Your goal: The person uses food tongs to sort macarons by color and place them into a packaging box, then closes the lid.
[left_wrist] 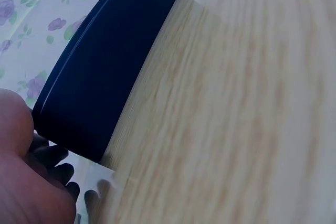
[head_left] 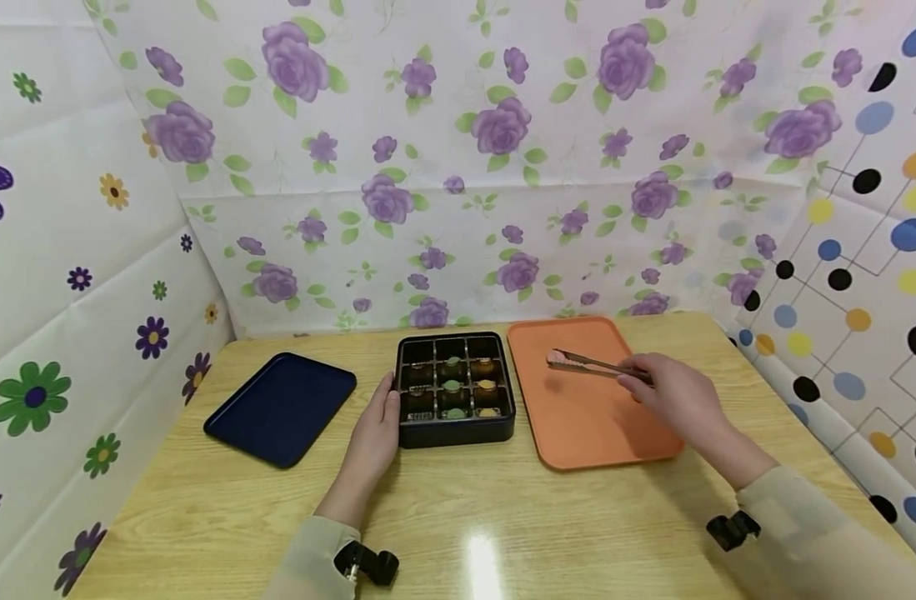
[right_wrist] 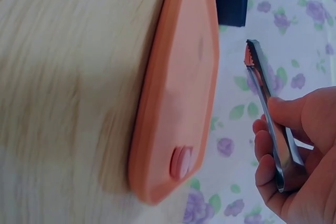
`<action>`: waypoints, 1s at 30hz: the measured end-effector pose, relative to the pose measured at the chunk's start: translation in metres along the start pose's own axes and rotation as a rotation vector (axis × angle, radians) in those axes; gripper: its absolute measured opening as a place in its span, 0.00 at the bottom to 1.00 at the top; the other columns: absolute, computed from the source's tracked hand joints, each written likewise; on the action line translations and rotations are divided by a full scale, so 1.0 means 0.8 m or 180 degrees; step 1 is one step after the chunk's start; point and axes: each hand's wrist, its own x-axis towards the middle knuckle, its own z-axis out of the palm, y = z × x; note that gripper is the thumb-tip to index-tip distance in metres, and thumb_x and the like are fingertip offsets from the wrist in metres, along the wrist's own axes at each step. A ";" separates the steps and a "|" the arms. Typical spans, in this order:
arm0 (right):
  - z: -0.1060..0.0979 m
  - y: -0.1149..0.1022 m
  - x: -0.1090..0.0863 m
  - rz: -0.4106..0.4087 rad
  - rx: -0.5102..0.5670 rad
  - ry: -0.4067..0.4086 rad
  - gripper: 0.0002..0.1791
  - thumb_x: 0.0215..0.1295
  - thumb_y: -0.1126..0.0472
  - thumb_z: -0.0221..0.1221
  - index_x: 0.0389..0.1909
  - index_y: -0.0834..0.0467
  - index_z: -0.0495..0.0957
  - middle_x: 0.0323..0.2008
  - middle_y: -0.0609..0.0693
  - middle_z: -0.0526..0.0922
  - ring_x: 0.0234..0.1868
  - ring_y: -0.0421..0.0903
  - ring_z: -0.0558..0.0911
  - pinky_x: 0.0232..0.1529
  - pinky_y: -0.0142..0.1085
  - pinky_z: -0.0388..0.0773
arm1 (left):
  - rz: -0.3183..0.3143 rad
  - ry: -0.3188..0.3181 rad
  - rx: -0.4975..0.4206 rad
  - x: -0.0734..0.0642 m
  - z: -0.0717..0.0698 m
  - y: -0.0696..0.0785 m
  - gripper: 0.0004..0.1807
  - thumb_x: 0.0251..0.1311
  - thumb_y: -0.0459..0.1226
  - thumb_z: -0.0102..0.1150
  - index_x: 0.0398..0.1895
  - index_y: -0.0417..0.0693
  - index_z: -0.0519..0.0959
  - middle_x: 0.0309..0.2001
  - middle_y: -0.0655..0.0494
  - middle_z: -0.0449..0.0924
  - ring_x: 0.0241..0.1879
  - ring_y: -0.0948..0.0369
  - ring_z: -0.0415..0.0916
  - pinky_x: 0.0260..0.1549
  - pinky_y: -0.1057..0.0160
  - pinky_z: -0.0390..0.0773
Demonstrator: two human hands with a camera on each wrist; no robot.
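Observation:
My right hand grips metal tongs above the orange tray. Between the tong tips is a small pink piece, raised off the tray. Another pink round piece lies on the tray near its end, below the right hand in the right wrist view. My left hand rests along the left wall of a navy box, its fingers touching that side. Clear dividers split the box into compartments; several hold small green, yellow or orange round pieces. The back row looks dark inside.
A navy flat lid or tray lies left of the box on the wooden table. Flower-patterned cloth hangs behind the table, with more patterned cloth on both sides. The orange tray stands close to the box's right side.

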 end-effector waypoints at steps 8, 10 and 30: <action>0.004 -0.026 0.007 -0.0160 0.0103 0.0088 0.11 0.82 0.56 0.66 0.56 0.56 0.90 0.42 0.49 0.90 0.31 0.43 0.81 0.29 0.42 0.75 | 0.0054 0.0017 -0.0006 0.002 0.002 0.000 0.33 0.94 0.49 0.32 0.93 0.50 0.49 0.89 0.43 0.50 0.86 0.40 0.48 0.81 0.34 0.54; 0.007 -0.033 0.010 -0.0171 0.0134 0.0063 0.11 0.82 0.56 0.66 0.56 0.56 0.90 0.42 0.49 0.90 0.31 0.43 0.81 0.29 0.42 0.75 | 0.0037 0.0021 -0.0002 0.002 0.002 0.000 0.33 0.94 0.49 0.32 0.93 0.51 0.49 0.89 0.43 0.50 0.86 0.41 0.48 0.82 0.35 0.54; 0.040 -0.094 0.033 -0.0322 0.0205 -0.0032 0.10 0.81 0.53 0.68 0.55 0.51 0.91 0.44 0.45 0.89 0.31 0.41 0.80 0.29 0.42 0.74 | 0.0006 0.0024 -0.0067 0.000 0.001 -0.002 0.33 0.94 0.49 0.33 0.92 0.49 0.50 0.88 0.42 0.51 0.86 0.40 0.49 0.82 0.35 0.54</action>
